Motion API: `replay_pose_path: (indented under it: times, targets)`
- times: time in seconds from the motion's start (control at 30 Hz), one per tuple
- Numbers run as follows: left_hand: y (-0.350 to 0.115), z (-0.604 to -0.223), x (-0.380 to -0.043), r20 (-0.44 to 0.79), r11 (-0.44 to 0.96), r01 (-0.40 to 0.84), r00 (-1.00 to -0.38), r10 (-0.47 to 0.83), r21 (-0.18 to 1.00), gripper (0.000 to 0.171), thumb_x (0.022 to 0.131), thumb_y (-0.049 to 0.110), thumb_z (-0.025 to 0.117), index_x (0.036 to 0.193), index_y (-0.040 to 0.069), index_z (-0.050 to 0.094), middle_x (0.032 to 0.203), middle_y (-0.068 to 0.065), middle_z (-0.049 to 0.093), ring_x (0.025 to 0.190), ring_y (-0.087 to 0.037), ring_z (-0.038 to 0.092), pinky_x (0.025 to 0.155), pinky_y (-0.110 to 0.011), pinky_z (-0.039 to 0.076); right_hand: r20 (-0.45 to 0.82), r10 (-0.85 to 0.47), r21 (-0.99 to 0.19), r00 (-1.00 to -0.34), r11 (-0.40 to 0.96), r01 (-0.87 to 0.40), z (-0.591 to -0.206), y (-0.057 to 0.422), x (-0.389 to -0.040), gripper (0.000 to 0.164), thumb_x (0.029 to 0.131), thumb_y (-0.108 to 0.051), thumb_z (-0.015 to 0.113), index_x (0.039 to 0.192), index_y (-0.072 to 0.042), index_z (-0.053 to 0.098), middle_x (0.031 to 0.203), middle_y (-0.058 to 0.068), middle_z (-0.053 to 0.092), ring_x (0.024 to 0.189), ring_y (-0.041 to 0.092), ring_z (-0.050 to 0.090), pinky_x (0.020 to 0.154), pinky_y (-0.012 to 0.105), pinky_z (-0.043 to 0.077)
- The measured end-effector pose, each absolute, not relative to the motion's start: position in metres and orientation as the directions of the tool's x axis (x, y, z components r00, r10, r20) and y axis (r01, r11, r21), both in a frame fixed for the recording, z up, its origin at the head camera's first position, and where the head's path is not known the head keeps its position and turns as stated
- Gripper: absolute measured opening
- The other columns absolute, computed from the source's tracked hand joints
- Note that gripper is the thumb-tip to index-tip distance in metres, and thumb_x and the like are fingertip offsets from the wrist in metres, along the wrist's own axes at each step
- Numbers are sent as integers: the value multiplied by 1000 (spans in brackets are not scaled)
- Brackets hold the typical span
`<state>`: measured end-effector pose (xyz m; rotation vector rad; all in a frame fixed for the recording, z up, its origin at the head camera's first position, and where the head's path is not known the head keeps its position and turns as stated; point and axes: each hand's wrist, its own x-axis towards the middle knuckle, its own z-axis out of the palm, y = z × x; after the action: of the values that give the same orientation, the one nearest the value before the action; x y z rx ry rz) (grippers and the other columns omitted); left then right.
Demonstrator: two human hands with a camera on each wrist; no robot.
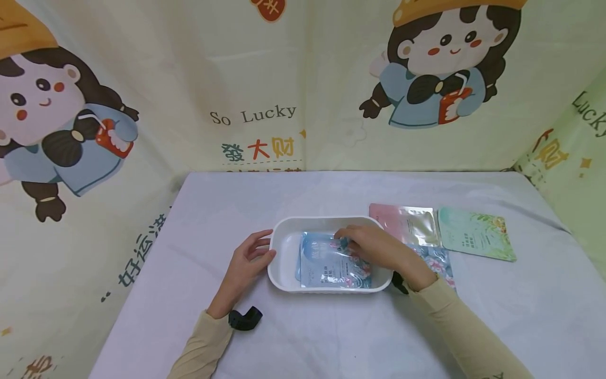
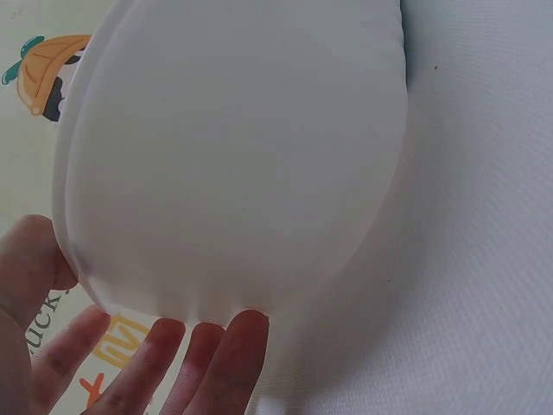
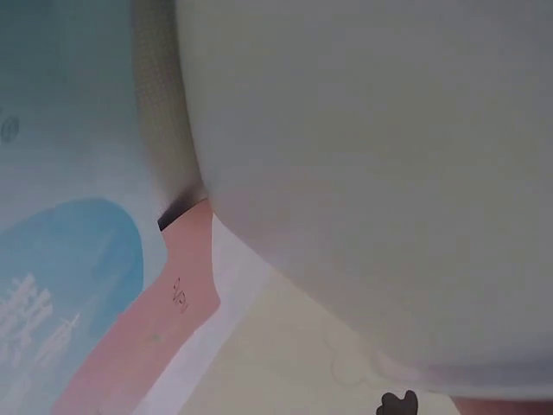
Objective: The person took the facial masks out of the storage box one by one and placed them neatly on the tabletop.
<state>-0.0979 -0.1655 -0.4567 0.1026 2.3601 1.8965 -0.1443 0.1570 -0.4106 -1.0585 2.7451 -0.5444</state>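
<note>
A white tray (image 1: 284, 279) lies on the table, holding a blue face mask packet (image 1: 326, 268) with another blue packet's edge (image 1: 298, 271) showing beneath it at the left. My right hand (image 1: 371, 243) reaches over the tray's right end and pinches the upper packet near its top edge; those fingertips are partly hidden. At the tray's left end, my left hand (image 1: 247, 263) rests its fingertips on the outer wall. In the left wrist view, the thumb is at the rim and several fingertips (image 2: 246, 333) touch the tray wall (image 2: 233, 173).
Right of the tray lie a pink and silver packet (image 1: 409, 223), a green packet (image 1: 475, 234) and a blue flowered packet (image 1: 435, 260) partly under my right forearm. A white cloth (image 1: 331, 337) covers the table. A printed curtain (image 1: 331, 79) hangs behind it.
</note>
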Motion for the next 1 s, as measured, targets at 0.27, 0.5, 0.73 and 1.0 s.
replay_pose_path:
  times: [0.27,0.5,0.73,1.0]
  targets:
    - [-165,-456,-97,-56,217,-28,-991,121,976,51,92,24,73,139,20,54,133,-13,59,118,-30,62,89,-33,56,41,-692,-447,-721,633,-633,-400,164,-142,29,92,-3,68,120,-12,67,121,0,67,111,18,62,98,39,52]
    - [-165,-456,-97,-50,216,-21,-991,126,976,51,92,23,73,139,19,54,133,-13,60,119,-31,62,90,-32,56,45,-692,-521,-720,599,-608,-393,171,-139,31,93,-5,67,123,-14,65,124,0,66,111,17,62,97,39,53]
    - [-165,-455,-97,-41,209,-13,-991,128,978,51,91,22,73,138,20,55,132,-13,60,118,-31,63,89,-31,57,76,-705,-542,-705,565,-623,-383,179,-139,30,94,-3,66,122,-12,65,121,-2,67,103,12,62,93,34,54]
    - [-164,-452,-96,-39,201,-14,-992,119,979,51,91,19,73,138,19,55,132,-14,60,117,-31,63,86,-28,57,88,-681,-552,-727,574,-605,-373,188,-137,30,94,-3,66,122,-13,66,118,-4,67,99,10,62,87,33,55]
